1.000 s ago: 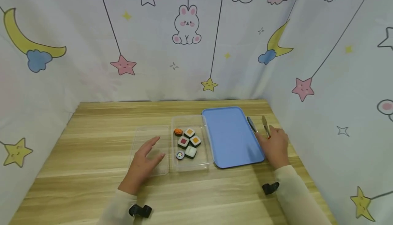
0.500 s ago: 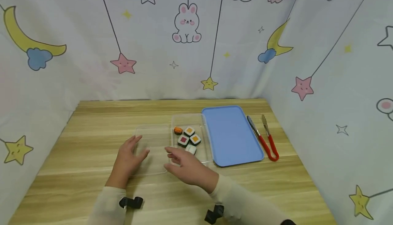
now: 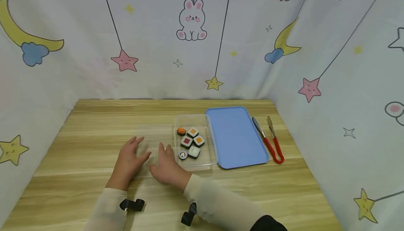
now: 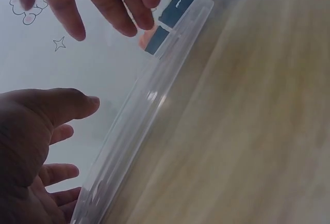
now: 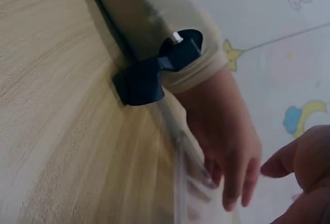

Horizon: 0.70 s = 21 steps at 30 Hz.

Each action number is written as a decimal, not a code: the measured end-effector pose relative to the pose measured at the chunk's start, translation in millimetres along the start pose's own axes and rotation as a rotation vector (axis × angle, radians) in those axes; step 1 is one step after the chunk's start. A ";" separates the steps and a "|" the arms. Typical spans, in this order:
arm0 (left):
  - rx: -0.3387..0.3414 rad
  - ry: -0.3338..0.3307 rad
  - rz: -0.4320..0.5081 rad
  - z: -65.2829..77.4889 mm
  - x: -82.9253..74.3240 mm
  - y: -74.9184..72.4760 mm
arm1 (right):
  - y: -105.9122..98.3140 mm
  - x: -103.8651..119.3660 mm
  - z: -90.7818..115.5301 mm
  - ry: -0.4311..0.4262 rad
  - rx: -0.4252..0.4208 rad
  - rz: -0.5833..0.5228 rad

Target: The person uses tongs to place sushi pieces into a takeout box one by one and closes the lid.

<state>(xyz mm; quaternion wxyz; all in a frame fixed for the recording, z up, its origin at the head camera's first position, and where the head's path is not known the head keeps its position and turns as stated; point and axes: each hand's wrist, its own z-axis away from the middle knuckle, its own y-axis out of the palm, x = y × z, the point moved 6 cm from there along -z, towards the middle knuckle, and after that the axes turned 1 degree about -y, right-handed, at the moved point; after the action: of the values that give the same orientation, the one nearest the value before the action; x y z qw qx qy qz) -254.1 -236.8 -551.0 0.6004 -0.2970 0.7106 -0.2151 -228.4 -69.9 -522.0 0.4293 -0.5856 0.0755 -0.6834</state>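
Note:
My left hand (image 3: 127, 161) is at the left edge of a flat clear plastic lid or tray (image 3: 154, 134), thumb and fingers spread apart. Over the near right part of that clear piece is my right hand (image 3: 168, 169), fingers extended and thumb apart. Close up in the left wrist view, the clear rim (image 4: 139, 110) runs right beside the left thumb. Adjoining it stands a clear plastic box (image 3: 206, 155) with several sushi pieces (image 3: 194, 152) grouped inside. Neither hand holds anything.
A blue rectangular tray (image 3: 235, 138) lies right of the box. Next to it are metal tongs with red handles (image 3: 277, 150), spread apart. A printed curtain (image 3: 157, 80) borders the wooden table (image 3: 104, 119) at the back and sides.
My right hand has left the tongs and travelled left across the table to the flat clear piece. The left hand has shifted left to that piece's outer edge.

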 end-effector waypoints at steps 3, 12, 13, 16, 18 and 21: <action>0.016 -0.012 0.012 -0.6 0.0 -0.7 | 5.2 -4.2 -5.5 0.059 -0.006 0.024; 0.032 -0.098 0.064 0.9 6.4 -1.9 | 13.7 -6.0 -12.4 0.084 -0.060 0.039; 0.032 -0.112 0.079 0.9 7.8 -2.2 | 14.3 -5.8 -12.7 0.082 -0.069 0.043; 0.028 -0.153 0.136 1.2 11.1 -3.2 | 15.0 -4.1 -12.5 0.075 -0.083 0.042; 0.031 -0.159 0.155 1.0 12.0 -3.1 | 15.2 -4.1 -12.5 0.075 -0.086 0.046; 0.035 -0.139 0.150 0.2 9.9 -3.6 | 14.4 -4.5 -12.1 0.076 -0.086 0.052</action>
<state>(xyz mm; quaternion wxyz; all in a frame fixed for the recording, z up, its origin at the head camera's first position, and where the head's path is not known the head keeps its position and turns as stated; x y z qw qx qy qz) -254.3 -246.2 -555.8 0.6677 -0.2466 0.6838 -0.1607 -232.0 -80.6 -537.8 0.4182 -0.5749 0.1364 -0.6899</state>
